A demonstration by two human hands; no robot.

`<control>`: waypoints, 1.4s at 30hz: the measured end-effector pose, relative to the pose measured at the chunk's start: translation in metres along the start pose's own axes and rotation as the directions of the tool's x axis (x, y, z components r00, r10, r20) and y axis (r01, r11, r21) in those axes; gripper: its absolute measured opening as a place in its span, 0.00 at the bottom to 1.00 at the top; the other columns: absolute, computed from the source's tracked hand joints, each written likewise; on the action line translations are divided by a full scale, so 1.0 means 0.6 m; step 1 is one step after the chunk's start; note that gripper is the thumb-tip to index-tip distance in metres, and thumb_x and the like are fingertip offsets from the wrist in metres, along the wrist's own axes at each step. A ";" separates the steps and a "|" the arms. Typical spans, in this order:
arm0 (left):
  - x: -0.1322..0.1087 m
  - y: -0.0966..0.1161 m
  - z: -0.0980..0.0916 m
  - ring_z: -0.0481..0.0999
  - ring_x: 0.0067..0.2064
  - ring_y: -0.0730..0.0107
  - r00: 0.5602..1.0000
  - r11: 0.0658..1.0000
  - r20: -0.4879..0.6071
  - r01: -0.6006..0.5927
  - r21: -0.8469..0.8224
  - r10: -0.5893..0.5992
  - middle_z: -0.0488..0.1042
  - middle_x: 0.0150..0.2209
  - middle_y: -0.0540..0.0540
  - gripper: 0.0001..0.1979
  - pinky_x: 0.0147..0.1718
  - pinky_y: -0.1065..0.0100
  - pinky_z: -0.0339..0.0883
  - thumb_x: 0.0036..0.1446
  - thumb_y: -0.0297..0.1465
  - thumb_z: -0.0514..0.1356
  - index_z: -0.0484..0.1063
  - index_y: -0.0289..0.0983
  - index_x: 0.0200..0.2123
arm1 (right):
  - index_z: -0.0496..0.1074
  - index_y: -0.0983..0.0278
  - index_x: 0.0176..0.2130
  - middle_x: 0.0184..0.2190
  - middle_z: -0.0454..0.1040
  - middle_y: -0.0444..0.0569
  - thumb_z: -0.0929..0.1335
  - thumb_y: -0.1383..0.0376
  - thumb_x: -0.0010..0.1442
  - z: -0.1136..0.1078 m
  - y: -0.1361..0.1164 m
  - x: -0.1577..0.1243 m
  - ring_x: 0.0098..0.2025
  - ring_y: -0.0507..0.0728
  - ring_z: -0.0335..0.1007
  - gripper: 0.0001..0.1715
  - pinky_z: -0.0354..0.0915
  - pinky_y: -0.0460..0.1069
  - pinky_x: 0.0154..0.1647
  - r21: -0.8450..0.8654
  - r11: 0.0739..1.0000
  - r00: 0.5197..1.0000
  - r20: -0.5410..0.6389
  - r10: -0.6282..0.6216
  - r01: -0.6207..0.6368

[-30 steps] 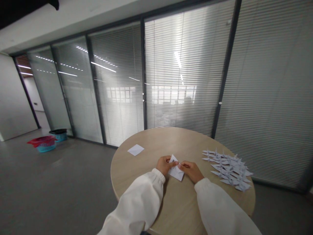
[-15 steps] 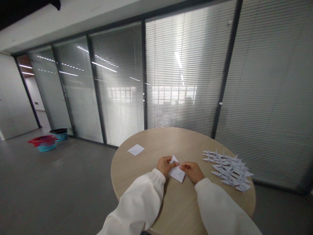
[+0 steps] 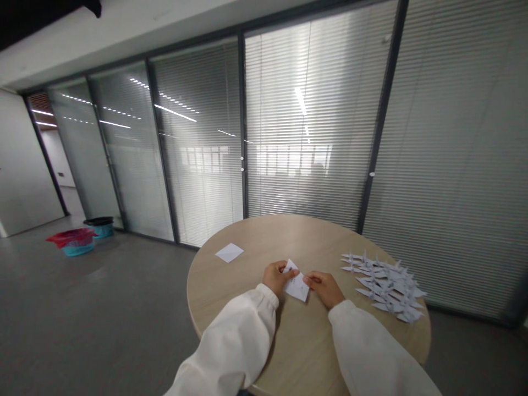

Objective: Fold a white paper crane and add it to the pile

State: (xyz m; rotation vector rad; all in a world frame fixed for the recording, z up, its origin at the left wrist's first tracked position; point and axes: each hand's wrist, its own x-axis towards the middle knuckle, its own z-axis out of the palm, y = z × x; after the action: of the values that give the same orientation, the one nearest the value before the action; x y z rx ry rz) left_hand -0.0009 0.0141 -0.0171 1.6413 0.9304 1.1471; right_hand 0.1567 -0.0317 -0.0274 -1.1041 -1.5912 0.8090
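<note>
A small folded sheet of white paper (image 3: 296, 287) is held between my two hands, over the middle of the round wooden table (image 3: 231, 297). My left hand (image 3: 275, 276) pinches its upper left side, thumb on top and fingers beneath. At the paper's right edge, my right hand (image 3: 324, 287) closes thumb and fingertips on it. Faint dark marks show on the paper's face. To the right lies a pile of folded white paper cranes (image 3: 388, 286), their wings and points overlapping.
A flat square of white paper (image 3: 229, 252) lies at the table's left side. Glass partitions with blinds (image 3: 305, 126) stand just behind the table. On the floor at the left are a red-lined blue bin (image 3: 76, 242) and a black-lined one (image 3: 100, 226).
The folded paper has shifted slightly up and left and turned a little in my hands. Its lower end now shows less length. My left thumb has slid slightly left.
</note>
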 end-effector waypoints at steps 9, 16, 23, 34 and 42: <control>-0.002 0.006 0.005 0.62 0.18 0.79 0.999 0.997 0.032 0.002 -0.076 0.001 0.66 0.18 0.50 0.16 0.17 0.76 0.53 0.36 0.39 0.62 0.67 0.30 0.21 | 0.72 0.67 0.26 0.24 0.74 0.50 0.64 0.53 0.47 -0.002 -0.003 -0.002 0.28 0.57 0.69 0.19 0.63 0.48 0.29 -0.113 0.994 0.999 -0.047 -0.015 0.010; -0.002 0.005 0.002 0.63 0.19 0.78 1.000 1.000 0.018 -0.002 0.011 0.002 0.66 0.18 0.50 0.18 0.17 0.77 0.53 0.34 0.41 0.62 0.68 0.30 0.21 | 0.70 0.67 0.27 0.26 0.74 0.50 0.64 0.51 0.47 0.002 -0.003 0.000 0.29 0.56 0.70 0.21 0.64 0.48 0.30 -0.052 0.998 0.999 -0.034 -0.020 0.019; -0.006 0.017 0.004 0.64 0.19 0.78 0.999 0.998 0.023 0.025 -0.056 -0.023 0.68 0.19 0.50 0.19 0.18 0.76 0.56 0.31 0.40 0.64 0.69 0.31 0.24 | 0.70 0.66 0.28 0.25 0.74 0.49 0.64 0.54 0.48 0.005 -0.001 -0.002 0.27 0.55 0.69 0.18 0.63 0.47 0.28 -0.081 0.997 1.000 -0.015 -0.021 0.020; -0.010 0.020 0.003 0.64 0.19 0.78 0.999 0.998 0.036 0.040 -0.051 -0.038 0.68 0.18 0.51 0.18 0.17 0.76 0.56 0.31 0.39 0.64 0.70 0.31 0.24 | 0.70 0.66 0.26 0.24 0.73 0.47 0.64 0.55 0.48 0.010 -0.014 -0.008 0.27 0.54 0.68 0.16 0.62 0.46 0.28 -0.116 0.993 1.000 0.014 -0.025 0.026; -0.005 0.006 0.007 0.64 0.19 0.78 0.998 0.998 0.049 0.039 -0.042 -0.037 0.68 0.19 0.51 0.18 0.17 0.76 0.55 0.31 0.39 0.64 0.70 0.31 0.25 | 0.70 0.66 0.26 0.23 0.73 0.46 0.64 0.54 0.48 0.009 -0.009 -0.005 0.26 0.53 0.67 0.17 0.61 0.45 0.27 -0.152 0.988 0.999 0.004 -0.038 0.038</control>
State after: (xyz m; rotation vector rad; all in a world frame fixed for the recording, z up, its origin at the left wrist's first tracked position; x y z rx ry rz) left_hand 0.0024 0.0094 -0.0149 1.6036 0.8965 1.0901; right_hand 0.1501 -0.0364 -0.0253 -1.1771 -1.6919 0.6719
